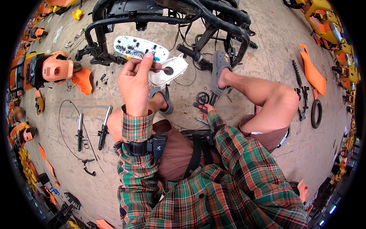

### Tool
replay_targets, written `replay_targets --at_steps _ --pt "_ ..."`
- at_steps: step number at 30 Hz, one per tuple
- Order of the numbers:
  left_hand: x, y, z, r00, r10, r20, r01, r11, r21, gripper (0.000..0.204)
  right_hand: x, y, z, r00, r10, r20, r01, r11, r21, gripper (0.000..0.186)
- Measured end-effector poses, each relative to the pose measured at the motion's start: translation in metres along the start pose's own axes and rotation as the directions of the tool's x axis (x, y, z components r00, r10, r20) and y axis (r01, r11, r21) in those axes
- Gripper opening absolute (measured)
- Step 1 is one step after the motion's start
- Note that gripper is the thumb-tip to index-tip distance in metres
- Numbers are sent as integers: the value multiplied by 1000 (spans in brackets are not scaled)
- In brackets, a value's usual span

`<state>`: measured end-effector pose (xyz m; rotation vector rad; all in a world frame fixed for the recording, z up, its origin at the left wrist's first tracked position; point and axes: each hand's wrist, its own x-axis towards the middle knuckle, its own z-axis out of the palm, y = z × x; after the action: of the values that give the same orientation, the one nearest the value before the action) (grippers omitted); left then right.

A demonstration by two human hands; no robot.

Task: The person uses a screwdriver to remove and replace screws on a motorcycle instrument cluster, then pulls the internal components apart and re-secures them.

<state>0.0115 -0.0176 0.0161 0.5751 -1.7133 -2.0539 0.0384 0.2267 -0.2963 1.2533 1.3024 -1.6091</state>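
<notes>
My left hand (136,86) is raised in front of the frame and pinches a white oval circuit board (131,45) by its lower right edge. Small dark components and a blue connector show on the board. Just below it, beside my fingers, is a white plastic housing (177,70) with a round dark hole; wires run from the hole toward my fingers. Lower down, between my legs, my right hand (209,109) is closed round a hand tool with a red and black handle (200,107). Its exact kind is too small to tell.
A black tubular vehicle frame (152,18) stands ahead. A toothed sprocket (203,97) lies near my right hand. On the floor at left are two shock absorbers (103,128) and a looped cable (61,114). Orange body panels (312,72) and a tire (316,113) lie at right.
</notes>
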Motion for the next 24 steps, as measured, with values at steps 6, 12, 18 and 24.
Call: replay_targets --at_steps 6,12,18,24 --pt "0 -1 2 1000 -7 9 7 1000 7 20 13 5 1 999 -40 21 39 998 48 32" --pt "0 -3 -1 1000 10 17 -9 1000 -20 19 8 10 3 988 -152 18 149 981 121 20" --pt "2 -7 1 1000 -6 28 7 999 -40 19 11 4 19 849 -522 -79 503 845 -180 39" --pt "-2 -1 -1 999 -3 35 5 998 -55 17 -108 -121 76 680 -478 556 575 -123 -809 43"
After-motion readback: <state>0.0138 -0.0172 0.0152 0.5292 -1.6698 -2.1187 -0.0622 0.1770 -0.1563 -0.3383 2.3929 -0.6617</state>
